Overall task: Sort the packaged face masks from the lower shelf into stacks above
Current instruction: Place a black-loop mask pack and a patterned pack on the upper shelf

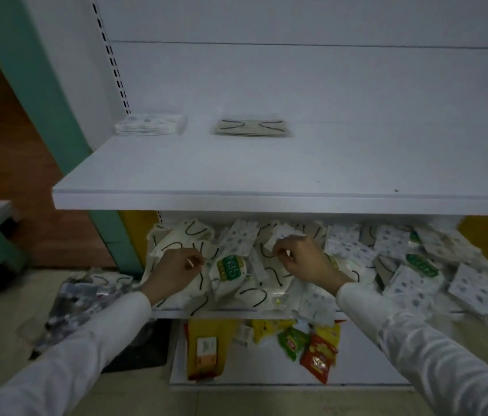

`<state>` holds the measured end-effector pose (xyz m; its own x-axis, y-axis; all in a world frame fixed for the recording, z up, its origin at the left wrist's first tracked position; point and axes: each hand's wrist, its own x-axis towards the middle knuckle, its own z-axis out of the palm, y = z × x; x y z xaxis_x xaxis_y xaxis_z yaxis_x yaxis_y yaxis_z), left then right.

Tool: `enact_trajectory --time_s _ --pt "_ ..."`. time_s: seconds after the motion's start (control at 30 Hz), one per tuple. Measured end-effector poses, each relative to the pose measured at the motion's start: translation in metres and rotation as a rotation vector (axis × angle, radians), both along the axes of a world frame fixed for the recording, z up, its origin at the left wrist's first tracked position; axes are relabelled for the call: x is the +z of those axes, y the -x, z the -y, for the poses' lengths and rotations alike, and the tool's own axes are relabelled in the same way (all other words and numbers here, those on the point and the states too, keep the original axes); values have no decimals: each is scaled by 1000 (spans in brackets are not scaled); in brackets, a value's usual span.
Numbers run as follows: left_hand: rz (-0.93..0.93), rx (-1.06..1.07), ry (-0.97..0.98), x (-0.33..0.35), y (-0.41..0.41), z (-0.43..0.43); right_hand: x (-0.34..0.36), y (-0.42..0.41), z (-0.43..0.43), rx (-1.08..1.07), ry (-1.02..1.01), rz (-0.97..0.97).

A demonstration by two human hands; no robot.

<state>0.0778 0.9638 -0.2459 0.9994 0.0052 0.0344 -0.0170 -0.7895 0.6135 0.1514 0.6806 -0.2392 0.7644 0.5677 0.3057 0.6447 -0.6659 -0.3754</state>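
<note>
The lower shelf (236, 313) holds a loose heap of packaged face masks: white ones with black ear loops (194, 235), dotted white packs (344, 244) and green-labelled N95 packs (230, 270). My left hand (173, 270) lies on the heap at its left, fingers curled onto a black-loop pack. My right hand (299, 259) is in the middle of the heap, its fingers pinching the edge of a pack. On the upper shelf (266, 196) stand two stacks at the back: dotted packs (148, 124) on the left and black-loop packs (251, 127) beside them.
Below the heap, the bottom shelf (356, 376) carries yellow, green and red snack bags (317, 352). A crumpled plastic bag (80, 298) lies on the floor at the left. A teal pillar (41, 85) flanks the shelving. The right of the upper shelf is bare.
</note>
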Motion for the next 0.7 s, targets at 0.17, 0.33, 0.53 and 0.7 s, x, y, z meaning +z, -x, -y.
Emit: enact_trajectory --time_s 0.17,0.33,0.53,0.7 --pt "-80 223 -1 -58 -2 -2 -75 -34 10 -177 -9 -240" --pt "-122 375 -29 -100 -12 -26 -126 -73 -31 -358 31 -513" --pt "-35 439 -49 -111 -63 -50 -155 -136 -100 -625 11 -610" --pt "20 436 -10 -125 -71 -57 -175 -165 -147 -811 257 -538"
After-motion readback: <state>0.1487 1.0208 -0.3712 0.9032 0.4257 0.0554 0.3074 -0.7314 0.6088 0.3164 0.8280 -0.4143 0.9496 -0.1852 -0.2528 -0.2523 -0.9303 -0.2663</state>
